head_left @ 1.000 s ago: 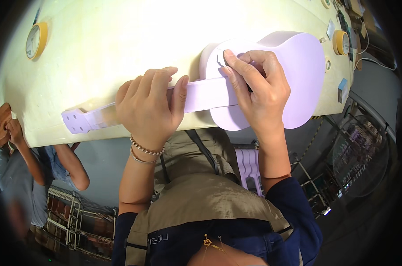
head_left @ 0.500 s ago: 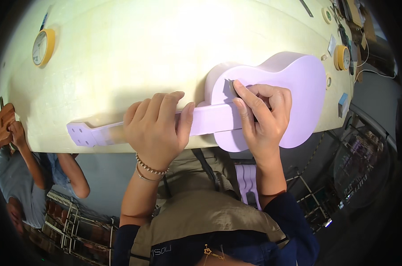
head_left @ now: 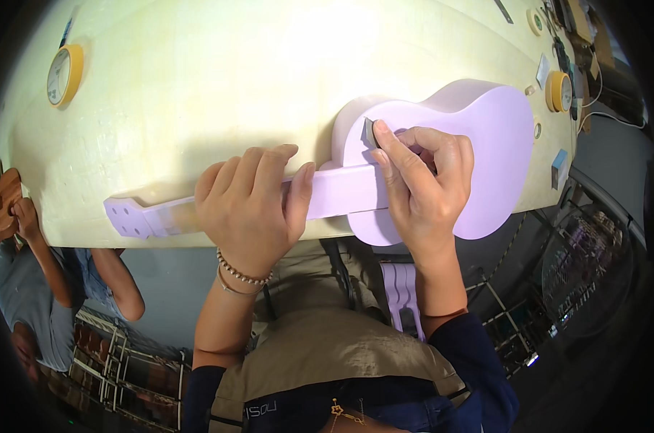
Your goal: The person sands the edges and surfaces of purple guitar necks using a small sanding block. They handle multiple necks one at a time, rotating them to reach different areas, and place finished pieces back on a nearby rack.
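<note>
Lilac guitar (head_left: 496, 155) at the near edge of the pale table (head_left: 175, 130). The right hand (head_left: 432, 180) largely hides the soundhole, pinching a small dark-grey piece (head_left: 369, 133) – partly covered – between thumb and index finger. The left hand (head_left: 251, 206) grips the neck, masking its middle. A co-worker (head_left: 35, 289) is cut off by the dark rim – pale lettering (head_left: 262, 409) on the wearer's shirt shows incompletely.

My workshop had tape rolls (head_left: 555, 92) near the worktop's (head_left: 161, 130) right edge and a co-worker (head_left: 35, 289) holding a wooden piece (head_left: 6, 196)
</note>
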